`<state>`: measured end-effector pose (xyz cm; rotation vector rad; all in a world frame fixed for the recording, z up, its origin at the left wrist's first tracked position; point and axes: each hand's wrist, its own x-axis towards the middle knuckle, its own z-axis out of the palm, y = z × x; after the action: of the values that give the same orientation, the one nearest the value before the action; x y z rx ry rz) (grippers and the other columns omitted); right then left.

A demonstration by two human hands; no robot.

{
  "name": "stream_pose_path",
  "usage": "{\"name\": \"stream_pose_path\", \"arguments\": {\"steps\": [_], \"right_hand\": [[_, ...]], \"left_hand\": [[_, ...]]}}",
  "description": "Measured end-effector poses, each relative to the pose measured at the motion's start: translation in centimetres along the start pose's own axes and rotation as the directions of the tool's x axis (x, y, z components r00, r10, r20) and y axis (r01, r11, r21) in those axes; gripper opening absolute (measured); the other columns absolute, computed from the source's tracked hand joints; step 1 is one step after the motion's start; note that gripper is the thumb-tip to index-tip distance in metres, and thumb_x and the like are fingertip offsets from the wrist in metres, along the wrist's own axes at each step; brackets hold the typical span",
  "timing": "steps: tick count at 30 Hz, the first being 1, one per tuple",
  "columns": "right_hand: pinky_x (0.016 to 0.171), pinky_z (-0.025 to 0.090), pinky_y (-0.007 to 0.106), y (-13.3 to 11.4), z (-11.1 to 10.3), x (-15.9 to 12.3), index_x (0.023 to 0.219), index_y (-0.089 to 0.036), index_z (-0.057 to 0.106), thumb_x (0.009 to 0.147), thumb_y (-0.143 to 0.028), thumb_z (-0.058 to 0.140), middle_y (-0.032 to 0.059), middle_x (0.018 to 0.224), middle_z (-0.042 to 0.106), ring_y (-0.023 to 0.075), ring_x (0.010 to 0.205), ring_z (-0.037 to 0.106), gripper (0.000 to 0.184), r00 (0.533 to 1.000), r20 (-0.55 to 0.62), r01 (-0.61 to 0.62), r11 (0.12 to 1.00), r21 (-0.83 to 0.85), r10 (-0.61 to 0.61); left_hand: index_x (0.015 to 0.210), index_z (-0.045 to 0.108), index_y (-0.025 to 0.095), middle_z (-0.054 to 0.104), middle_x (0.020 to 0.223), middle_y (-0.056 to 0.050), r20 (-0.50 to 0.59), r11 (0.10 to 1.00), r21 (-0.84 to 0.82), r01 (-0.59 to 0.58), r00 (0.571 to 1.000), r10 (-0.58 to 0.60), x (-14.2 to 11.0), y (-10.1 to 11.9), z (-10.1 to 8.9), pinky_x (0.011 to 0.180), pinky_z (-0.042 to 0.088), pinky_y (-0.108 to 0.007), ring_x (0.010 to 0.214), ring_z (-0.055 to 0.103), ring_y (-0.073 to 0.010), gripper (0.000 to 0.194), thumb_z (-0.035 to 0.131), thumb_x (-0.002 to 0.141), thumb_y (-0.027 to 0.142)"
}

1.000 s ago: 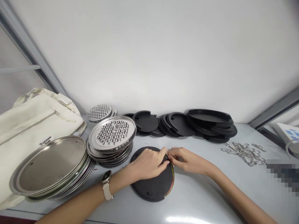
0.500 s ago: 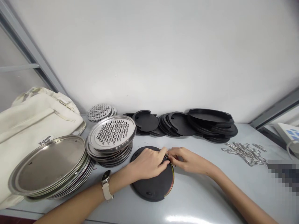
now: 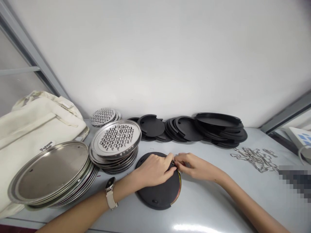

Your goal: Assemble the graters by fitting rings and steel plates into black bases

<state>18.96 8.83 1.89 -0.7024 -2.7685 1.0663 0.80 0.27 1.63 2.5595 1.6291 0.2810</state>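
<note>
Black disc (image 3: 161, 194): one, at lower centre of the frame, flat on one grey table (image 3: 206, 197); shows two small dark slots along the left and lower rim, and one yellow-and-red coloured edge (image 3: 180, 187) at right.
Metal clip (image 3: 180, 171): one, at the upper right rim of the disc; mostly hidden behind fingers.
Left hand (image 3: 154, 170): one, at frame centre, laid across the disc; curls index finger and thumb toward the clip with a narrow gap between; cannot tell whether gripping clip or rim.
Right hand (image 3: 191, 166): one, just right of centre; pinches the clip between thumb and index finger, tips nearly together.
Wristwatch (image 3: 111, 193): one, on the left wrist, lower left of centre.
Metal trays (image 3: 55, 171): one stack, lower left, beside the graters; too tightly nested to count.
Metal graters: two stacks, left of centre, one near (image 3: 118, 137) and one smaller behind (image 3: 103, 117).
Black holders: three clusters, mid-frame along the wall, at left (image 3: 152, 126), middle (image 3: 189, 129) and right (image 3: 218, 121).
Loose clips (image 3: 257, 158): one tangled heap, right of frame; too interlaced to count.
Cream bag (image 3: 36, 126): one, at the left edge.
</note>
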Motion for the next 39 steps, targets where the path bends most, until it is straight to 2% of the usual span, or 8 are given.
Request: {"name": "stream_pose_path", "arguments": {"steps": [39], "right_hand": [[0.052, 0.03, 0.023, 0.17, 0.08, 0.01, 0.062, -0.018, 0.041, 0.087, -0.02, 0.04, -0.0041, 0.059, 0.04, 0.0096, 0.055, 0.035, 0.025, 1.0, 0.003, 0.0, 1.0, -0.01, 0.0]], "left_hand": [[0.097, 0.043, 0.017, 0.062, 0.07, -0.004, 0.006, 1.0, -0.02, 0.001, 1.0, -0.001, 0.0, -0.03, 0.07, 0.057, 0.043, -0.029, 0.066, 0.065, -0.023, 0.018, 0.039, 0.093, 0.034]]}}
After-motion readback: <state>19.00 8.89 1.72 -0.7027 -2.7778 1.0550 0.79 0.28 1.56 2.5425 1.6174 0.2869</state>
